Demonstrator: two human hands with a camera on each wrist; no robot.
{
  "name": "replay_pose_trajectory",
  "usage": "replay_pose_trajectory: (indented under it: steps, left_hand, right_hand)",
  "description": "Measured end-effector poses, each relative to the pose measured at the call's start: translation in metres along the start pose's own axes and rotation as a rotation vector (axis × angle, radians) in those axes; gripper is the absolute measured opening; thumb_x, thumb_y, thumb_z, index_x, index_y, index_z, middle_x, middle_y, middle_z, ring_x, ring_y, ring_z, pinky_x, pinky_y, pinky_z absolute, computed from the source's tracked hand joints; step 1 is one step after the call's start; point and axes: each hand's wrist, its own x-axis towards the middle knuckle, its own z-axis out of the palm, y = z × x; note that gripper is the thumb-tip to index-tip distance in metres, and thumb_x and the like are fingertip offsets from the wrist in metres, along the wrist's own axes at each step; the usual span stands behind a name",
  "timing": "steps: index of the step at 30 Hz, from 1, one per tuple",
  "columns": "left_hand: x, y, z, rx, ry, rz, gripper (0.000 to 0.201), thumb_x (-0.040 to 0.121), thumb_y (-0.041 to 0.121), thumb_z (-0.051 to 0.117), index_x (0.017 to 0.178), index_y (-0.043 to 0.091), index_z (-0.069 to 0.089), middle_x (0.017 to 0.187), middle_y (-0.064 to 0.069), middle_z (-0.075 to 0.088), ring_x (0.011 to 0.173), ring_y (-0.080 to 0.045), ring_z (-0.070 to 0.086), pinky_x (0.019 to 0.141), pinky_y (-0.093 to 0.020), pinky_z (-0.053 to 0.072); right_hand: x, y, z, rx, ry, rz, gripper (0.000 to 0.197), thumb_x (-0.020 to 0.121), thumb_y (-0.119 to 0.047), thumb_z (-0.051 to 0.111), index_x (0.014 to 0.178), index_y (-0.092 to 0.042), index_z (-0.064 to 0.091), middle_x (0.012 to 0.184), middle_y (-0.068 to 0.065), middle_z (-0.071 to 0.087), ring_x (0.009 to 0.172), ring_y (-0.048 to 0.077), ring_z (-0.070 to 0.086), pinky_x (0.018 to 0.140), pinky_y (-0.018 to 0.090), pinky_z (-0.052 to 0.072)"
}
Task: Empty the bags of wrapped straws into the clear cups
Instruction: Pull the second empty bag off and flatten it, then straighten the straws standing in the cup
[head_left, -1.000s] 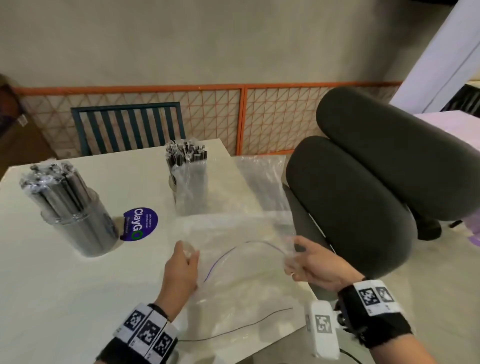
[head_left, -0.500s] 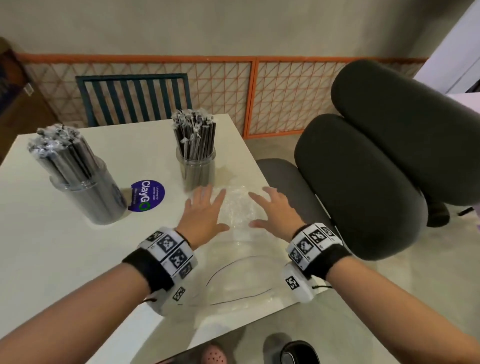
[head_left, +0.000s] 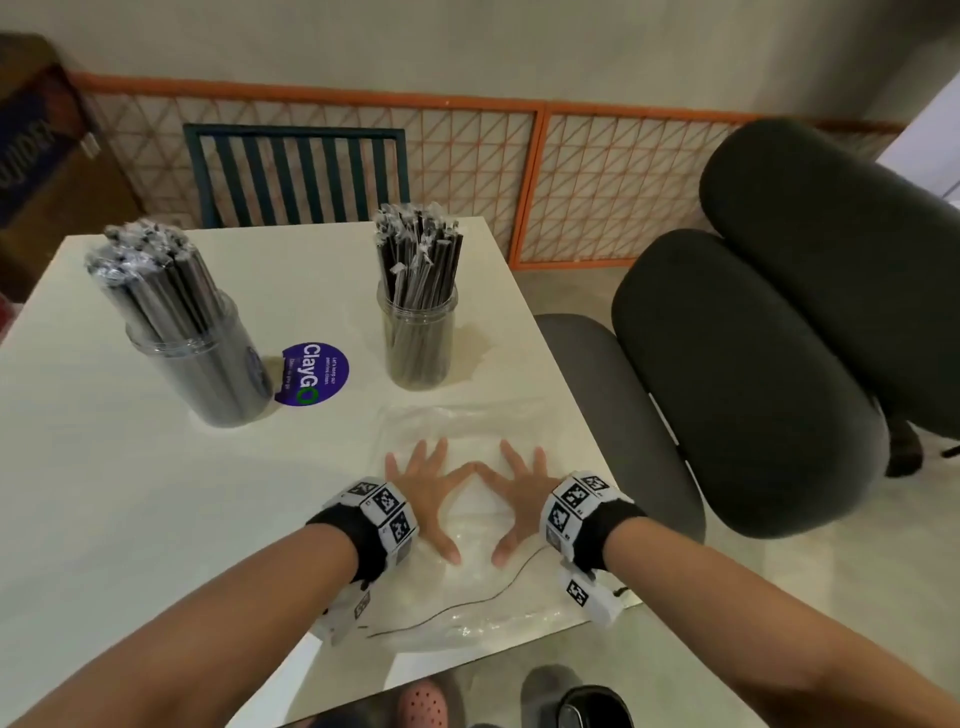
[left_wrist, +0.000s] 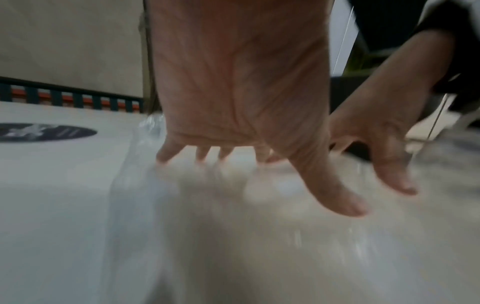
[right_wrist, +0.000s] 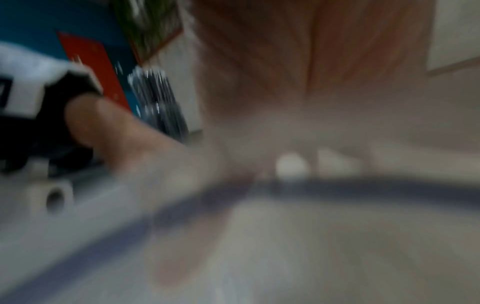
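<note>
Both clear cups stand on the tabletop (head_left: 130, 519) already loaded with wrapped straws: the larger cup (head_left: 208, 364) at the left, the smaller cup (head_left: 420, 340) toward the far edge, with a round purple sticker (head_left: 311, 375) between them. An empty clear bag (head_left: 467, 587) lies flat near the front edge, its dark seal line curving across the plastic.

The left hand (head_left: 423, 493) and the right hand (head_left: 519, 491) rest palm-down on the bag with fingers straight and spread, index tips meeting at the centre. Neither hand grips anything; both press the film against the tabletop. The left wrist view confirms extended fingers on the plastic. The right wrist view is too blurred to add detail.

Judged step: emptying appears complete, and the spent bag is being flattened. No further full bag is visible. The next move likely calls for smoothing outward, then folding or setting the bag aside without nudging either cup
</note>
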Motion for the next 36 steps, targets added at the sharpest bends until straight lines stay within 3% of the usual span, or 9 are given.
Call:
replay_pose_trajectory:
  steps: [2, 5, 7, 10, 14, 18, 22, 31, 36]
  left_hand:
    - [-0.012, -0.001, -0.026, -0.211, 0.093, 0.068, 0.089, 0.075, 0.052, 0.068, 0.147, 0.026, 0.024, 0.160, -0.004, 0.005, 0.145, -0.025, 0.010, 0.117, -0.045, 0.014]
    - [-0.040, -0.019, -0.076, -0.555, 0.441, 0.093, 0.046, 0.081, 0.046, 0.065, 0.118, 0.020, 0.060, 0.129, -0.002, 0.056, 0.106, -0.014, 0.056, 0.086, -0.025, 0.045]
    - [-0.051, -0.039, -0.107, -0.654, 0.675, 0.002, 0.037, 0.080, 0.046, 0.064, 0.102, 0.016, 0.065, 0.112, -0.003, 0.065, 0.091, -0.013, 0.060, 0.071, -0.021, 0.045]
    - [-0.044, -0.067, -0.140, -0.742, 0.847, -0.141, 0.071, 0.078, 0.047, 0.067, 0.132, 0.008, 0.045, 0.131, -0.013, 0.053, 0.113, -0.022, 0.054, 0.090, -0.029, 0.044]
    - [-0.014, -0.068, -0.164, -0.863, 0.792, -0.157, 0.121, 0.063, 0.059, 0.074, 0.150, 0.013, 0.002, 0.155, -0.017, 0.017, 0.142, -0.027, 0.022, 0.115, -0.046, 0.024]
    - [0.015, -0.057, -0.172, -0.924, 0.887, -0.054, 0.127, 0.039, 0.067, 0.078, 0.143, 0.025, 0.019, 0.140, -0.009, 0.040, 0.131, -0.024, 0.039, 0.110, -0.048, 0.034]
    - [0.028, -0.054, -0.176, -1.061, 1.000, 0.072, 0.108, 0.057, 0.029, 0.088, 0.143, 0.019, 0.022, 0.134, 0.003, 0.043, 0.124, -0.011, 0.042, 0.106, -0.028, 0.032]
    - [0.024, -0.092, -0.207, -0.968, 0.831, 0.104, 0.053, 0.077, 0.025, 0.074, 0.126, 0.014, 0.055, 0.117, -0.001, 0.065, 0.109, -0.015, 0.060, 0.102, -0.039, 0.046]
    - [0.000, -0.104, -0.235, -0.971, 0.696, 0.247, 0.045, 0.082, 0.013, 0.069, 0.123, 0.024, 0.055, 0.105, 0.017, 0.063, 0.088, 0.018, 0.058, 0.081, -0.005, 0.048]
  right_hand:
    - [-0.012, 0.000, -0.032, 0.064, 0.045, -0.039, 0.103, 0.073, -0.049, 0.072, 0.150, -0.028, 0.007, 0.160, 0.004, 0.009, 0.146, 0.032, 0.012, 0.114, 0.048, 0.021]
    - [-0.029, 0.005, -0.088, 0.207, 0.275, -0.087, 0.070, 0.085, -0.041, 0.064, 0.143, -0.015, 0.034, 0.144, 0.008, 0.044, 0.132, 0.024, 0.042, 0.106, 0.031, 0.032]
    - [-0.031, 0.004, -0.118, 0.286, 0.488, -0.114, 0.067, 0.086, -0.039, 0.062, 0.141, -0.013, 0.036, 0.139, 0.012, 0.049, 0.126, 0.025, 0.048, 0.101, 0.030, 0.035]
    - [-0.012, -0.005, -0.150, 0.449, 0.700, -0.149, 0.089, 0.082, -0.040, 0.067, 0.148, -0.008, 0.017, 0.151, 0.013, 0.032, 0.138, 0.026, 0.033, 0.110, 0.035, 0.028]
    - [0.023, -0.026, -0.181, 0.625, 0.754, -0.170, 0.122, 0.064, -0.048, 0.080, 0.150, -0.010, 0.001, 0.157, 0.010, 0.016, 0.145, 0.027, 0.016, 0.115, 0.052, 0.023]
    - [0.042, -0.036, -0.194, 0.738, 0.714, -0.183, 0.126, 0.061, -0.038, 0.084, 0.150, -0.013, -0.002, 0.157, 0.011, 0.017, 0.146, 0.033, 0.009, 0.115, 0.056, 0.019]
    - [0.063, -0.042, -0.196, 0.758, 0.762, -0.191, 0.133, 0.039, -0.057, 0.080, 0.147, -0.029, 0.006, 0.153, 0.003, 0.030, 0.146, 0.029, 0.013, 0.110, 0.067, 0.009]
    - [0.068, -0.044, -0.221, 0.842, 0.873, -0.336, 0.058, 0.078, -0.029, 0.073, 0.128, -0.014, 0.049, 0.125, 0.005, 0.062, 0.117, 0.022, 0.056, 0.101, 0.040, 0.044]
    - [0.033, -0.026, -0.265, 0.657, 0.593, -0.531, 0.039, 0.085, -0.013, 0.065, 0.124, -0.011, 0.057, 0.125, 0.006, 0.062, 0.118, 0.020, 0.055, 0.106, 0.038, 0.040]
